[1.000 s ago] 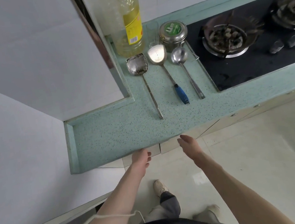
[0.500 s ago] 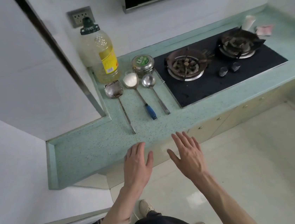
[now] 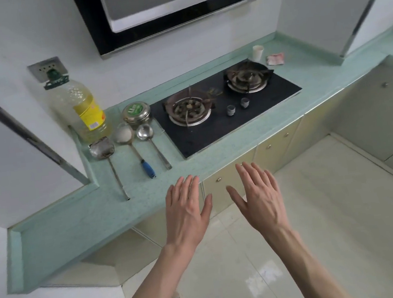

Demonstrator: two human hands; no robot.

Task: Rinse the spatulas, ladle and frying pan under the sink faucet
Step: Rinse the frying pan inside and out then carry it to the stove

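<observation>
Both hands flat and empty at lower centre, left hand (image 3: pixel 187 213) nearer the three utensils up-left on the counter (image 3: pixel 61 237): spatula (image 3: pixel 109 163), blue-handled spatula (image 3: pixel 137 153), ladle (image 3: pixel 153 145), handles pointing back toward it; pan and sink not visible

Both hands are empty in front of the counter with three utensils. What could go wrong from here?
1. The spatulas and ladle lie close, side by side; grabbing one handle may knock another off the counter.
2. Their heads sit near the oil bottle and tin, which could be bumped.
3. No sink or frying pan is in view.
</observation>
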